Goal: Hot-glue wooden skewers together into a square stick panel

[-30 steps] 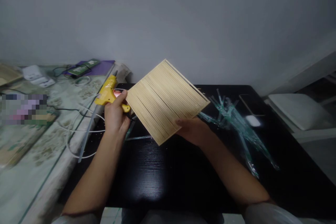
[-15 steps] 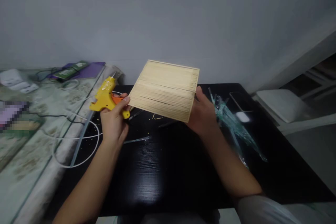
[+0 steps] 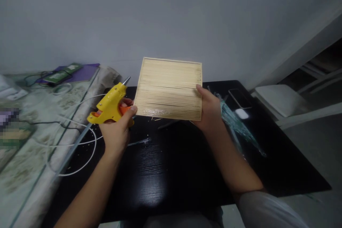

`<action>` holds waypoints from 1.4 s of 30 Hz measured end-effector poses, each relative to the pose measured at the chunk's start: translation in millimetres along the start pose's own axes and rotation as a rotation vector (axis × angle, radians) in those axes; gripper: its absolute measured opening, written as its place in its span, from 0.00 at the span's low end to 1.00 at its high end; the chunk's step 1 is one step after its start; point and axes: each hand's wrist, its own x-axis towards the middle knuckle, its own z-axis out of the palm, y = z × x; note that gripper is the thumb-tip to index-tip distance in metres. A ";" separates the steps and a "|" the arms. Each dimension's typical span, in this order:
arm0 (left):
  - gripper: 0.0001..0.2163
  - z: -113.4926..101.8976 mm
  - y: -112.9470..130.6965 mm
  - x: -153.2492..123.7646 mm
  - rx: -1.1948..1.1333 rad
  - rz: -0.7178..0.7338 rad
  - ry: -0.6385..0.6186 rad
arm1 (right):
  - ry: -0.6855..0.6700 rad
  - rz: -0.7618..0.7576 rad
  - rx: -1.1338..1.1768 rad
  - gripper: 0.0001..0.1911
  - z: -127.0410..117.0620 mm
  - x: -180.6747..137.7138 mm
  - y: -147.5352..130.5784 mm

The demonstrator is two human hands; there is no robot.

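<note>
Wrapped round the handle of a yellow glue gun (image 3: 110, 103), my left hand (image 3: 117, 128) also pinches the lower left corner of a wooden stick panel (image 3: 168, 85) with its thumb. The gun has an orange trigger, and its metal nozzle points up and right. Thin pale sticks lie side by side across the panel, with border strips along its edges. My right hand (image 3: 210, 108) grips the panel's right edge, thumb on the near face and fingers hidden behind. The panel is raised above the black table (image 3: 171, 164), tilted toward me.
Clear glue sticks in green-tinted plastic (image 3: 240, 124) lie on the right, near a phone (image 3: 239, 98) and a small white case (image 3: 242, 114). A white cable (image 3: 93, 149) loops at the left. Behind stands a grey wall (image 3: 171, 17); a white stool (image 3: 278, 99) is at the right.
The panel has turned to face me more squarely and its left side has shifted left. My right thumb has come onto its near face. The glue gun has tipped further right.
</note>
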 end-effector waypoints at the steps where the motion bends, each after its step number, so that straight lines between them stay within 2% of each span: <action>1: 0.12 -0.8 0.0 0.0 0.016 -0.002 -0.010 | 0.007 -0.015 -0.015 0.34 -0.9 0.6 -0.4; 6: 0.12 -3.5 3.6 3.5 0.047 -0.083 -0.053 | -0.011 -0.019 -0.045 0.34 -1.0 2.1 0.6; 10: 0.12 -3.6 5.0 8.5 -0.018 -0.168 -0.059 | -0.015 0.006 0.005 0.33 2.7 4.4 6.3; 16: 0.12 -4.5 5.8 11.4 0.026 -0.188 -0.081 | -0.029 0.074 0.120 0.32 5.2 6.8 9.8; 20: 0.11 -7.0 9.3 12.0 0.064 -0.185 -0.119 | -0.045 0.105 0.141 0.26 0.5 6.4 10.5; 25: 0.11 -10.1 13.5 13.4 0.090 -0.161 -0.151 | 0.007 0.187 0.109 0.15 -2.7 5.1 11.9; 27: 0.10 -10.7 15.0 12.2 0.098 -0.143 -0.180 | 0.015 0.181 0.091 0.16 -0.2 4.2 11.5; 33: 0.05 -16.1 22.4 11.0 0.060 -0.144 -0.195 | 0.017 0.067 0.039 0.35 2.0 3.5 6.4; 37: 0.12 -31.6 28.0 20.0 -0.008 -0.138 -0.222 | 0.107 0.006 0.005 0.40 -9.5 4.9 -2.9; 40: 0.16 -46.2 31.9 24.5 0.094 -0.118 -0.297 | 0.153 -0.050 -0.026 0.41 -17.4 5.2 -11.8; 42: 0.19 -51.8 35.4 24.1 0.218 -0.155 -0.349 | 0.165 -0.076 -0.037 0.41 -20.5 5.0 -16.8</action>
